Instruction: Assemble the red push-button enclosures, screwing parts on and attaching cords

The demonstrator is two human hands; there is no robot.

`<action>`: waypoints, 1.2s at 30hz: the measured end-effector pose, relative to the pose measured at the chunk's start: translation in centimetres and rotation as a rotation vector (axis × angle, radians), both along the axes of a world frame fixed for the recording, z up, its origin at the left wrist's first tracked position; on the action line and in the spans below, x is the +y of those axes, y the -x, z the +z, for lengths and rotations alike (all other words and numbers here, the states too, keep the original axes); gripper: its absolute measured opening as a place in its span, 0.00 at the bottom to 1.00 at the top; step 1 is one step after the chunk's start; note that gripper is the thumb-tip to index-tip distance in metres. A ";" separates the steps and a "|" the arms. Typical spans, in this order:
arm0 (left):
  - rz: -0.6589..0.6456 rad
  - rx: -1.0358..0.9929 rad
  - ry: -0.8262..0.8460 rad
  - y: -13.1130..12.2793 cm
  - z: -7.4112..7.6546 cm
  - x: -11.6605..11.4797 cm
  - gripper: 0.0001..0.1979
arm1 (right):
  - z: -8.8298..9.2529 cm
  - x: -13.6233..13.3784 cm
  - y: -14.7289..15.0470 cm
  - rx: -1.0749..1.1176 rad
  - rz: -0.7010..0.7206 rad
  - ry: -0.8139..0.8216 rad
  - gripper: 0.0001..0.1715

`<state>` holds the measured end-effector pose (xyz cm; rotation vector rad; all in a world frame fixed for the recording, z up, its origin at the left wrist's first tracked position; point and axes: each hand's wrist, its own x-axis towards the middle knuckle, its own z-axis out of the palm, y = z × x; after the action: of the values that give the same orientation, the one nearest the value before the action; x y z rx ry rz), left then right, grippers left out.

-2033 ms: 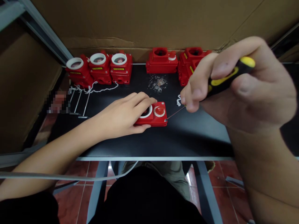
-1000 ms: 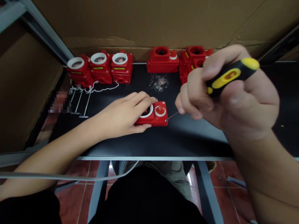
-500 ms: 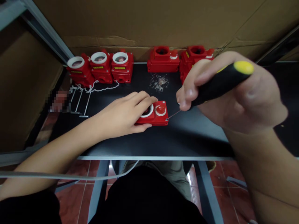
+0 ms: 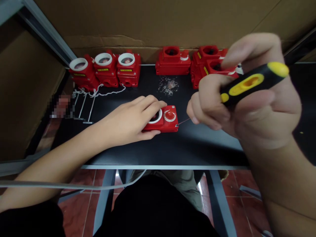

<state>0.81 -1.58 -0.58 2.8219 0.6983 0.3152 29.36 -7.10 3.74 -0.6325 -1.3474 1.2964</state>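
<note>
My left hand [image 4: 130, 123] is wrapped over a small red box [image 4: 170, 125], which lies on the black tabletop and has a white ring and a round red part. Its thumb presses the near side of the box while the fingers cover the left part. My right hand [image 4: 254, 98] grips the black and yellow handle of a screwdriver [image 4: 261, 80]. The thin shaft runs down to the left, and its tip meets a screw at the box's near right corner. Fingers hide part of the shaft.
Three red boxes with white rings [image 4: 127, 70] stand at the back left, with white cord [image 4: 108, 94] and metal T-shaped rods [image 4: 90, 108] beside them. More red boxes [image 4: 172, 65] stand at the back right. Pale shavings [image 4: 169, 85] lie behind the held box. A cable crosses the lower left.
My right hand has turned and shifted right and slightly up, rotating the screwdriver handle so its yellow side shows. My left hand and the held box have stayed nearly in place.
</note>
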 end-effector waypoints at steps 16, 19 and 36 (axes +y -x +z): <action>0.011 0.025 0.002 -0.1 0.4 -0.1 0.33 | 0.1 0.6 -0.4 -0.140 -0.062 -0.158 0.15; 0.008 0.014 0.001 -0.2 0.3 -0.1 0.33 | -0.1 0.1 0.0 -0.125 -0.111 -0.194 0.12; -0.005 0.016 -0.016 -0.3 0.3 0.0 0.36 | 2.4 0.5 1.3 -0.058 -0.020 -0.068 0.22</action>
<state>1.14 -1.58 -0.28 2.8443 0.6952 0.2993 28.09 -6.62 6.13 -0.6388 -1.4234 1.2189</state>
